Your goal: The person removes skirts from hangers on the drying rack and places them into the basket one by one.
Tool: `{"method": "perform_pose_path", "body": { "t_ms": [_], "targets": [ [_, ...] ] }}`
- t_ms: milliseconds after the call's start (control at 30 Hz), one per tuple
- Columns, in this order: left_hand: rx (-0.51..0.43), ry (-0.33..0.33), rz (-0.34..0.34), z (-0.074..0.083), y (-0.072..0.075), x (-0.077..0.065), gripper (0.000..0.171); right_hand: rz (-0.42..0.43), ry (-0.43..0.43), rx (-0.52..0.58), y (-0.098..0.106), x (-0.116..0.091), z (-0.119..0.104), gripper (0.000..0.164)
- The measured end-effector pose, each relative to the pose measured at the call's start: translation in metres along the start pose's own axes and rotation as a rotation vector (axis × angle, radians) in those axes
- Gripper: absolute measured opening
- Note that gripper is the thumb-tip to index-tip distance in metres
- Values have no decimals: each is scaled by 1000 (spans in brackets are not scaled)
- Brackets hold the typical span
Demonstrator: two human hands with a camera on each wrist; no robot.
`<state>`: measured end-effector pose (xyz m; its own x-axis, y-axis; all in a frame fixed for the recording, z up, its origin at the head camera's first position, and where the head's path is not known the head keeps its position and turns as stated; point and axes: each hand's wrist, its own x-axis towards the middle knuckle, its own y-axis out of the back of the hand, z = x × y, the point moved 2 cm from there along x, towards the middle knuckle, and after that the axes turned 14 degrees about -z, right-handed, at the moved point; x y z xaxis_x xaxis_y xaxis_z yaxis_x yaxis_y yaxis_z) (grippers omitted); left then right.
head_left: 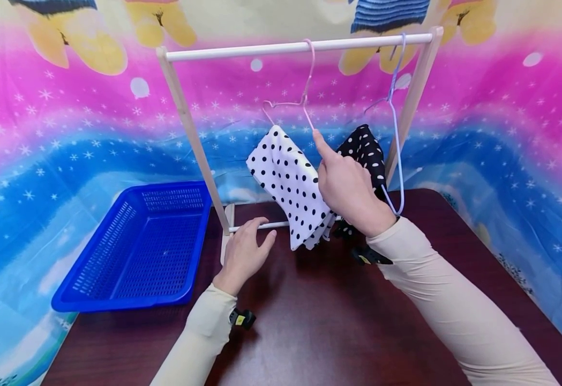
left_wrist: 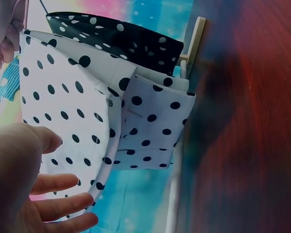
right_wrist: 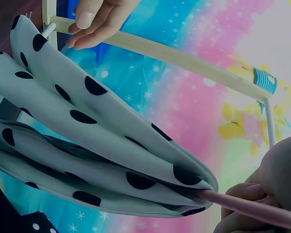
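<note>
Two hands | right hand (head_left: 350, 190) grip pinching pink hanger (head_left: 305, 91) | left hand (head_left: 244, 252) grip spread, touching rack rail (head_left: 271, 225)

White black-dotted cloth (head_left: 290, 185), pink hanger (head_left: 305, 91), blue basket (head_left: 92, 289)

The head view was bright and sharp but curved at its edges; both wrist views looked dimmer, with the tabletop (left_wrist: 252, 126) blurry.

White cloth with black dots (head_left: 291, 185), folded, draped over pink hanger (head_left: 305, 91); hanger hooked on rack's top rail (head_left: 242, 51), tilted, cloth hanging above bench.
</note>
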<state>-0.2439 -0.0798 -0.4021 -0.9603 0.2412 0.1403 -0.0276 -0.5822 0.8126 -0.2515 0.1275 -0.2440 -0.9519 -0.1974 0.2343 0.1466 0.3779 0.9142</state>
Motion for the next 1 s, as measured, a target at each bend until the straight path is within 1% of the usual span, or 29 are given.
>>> {"method": "perform_pose_path", "body": {
  "t_ms": [200,400,600,767,1000],
  "targets": [
    [-53,23,-41,-3,-5,2,41,-4,0,-2,0,0,-2,57],
    [-106,41,-76,-6,-11,6,39,-4,-1,2,0,0,-2,57],
    [-178,41,-73,-6,-17,11,37,0,-1,4,0,1,-2,57],
    [-238,60,-79,-7,-21,16,34,-1,-6,8,-1,1,-2,56],
    [-314,76,-67,-9,-28,25,33,0,-6,0,-2,2,-2,57]
  ]
}}
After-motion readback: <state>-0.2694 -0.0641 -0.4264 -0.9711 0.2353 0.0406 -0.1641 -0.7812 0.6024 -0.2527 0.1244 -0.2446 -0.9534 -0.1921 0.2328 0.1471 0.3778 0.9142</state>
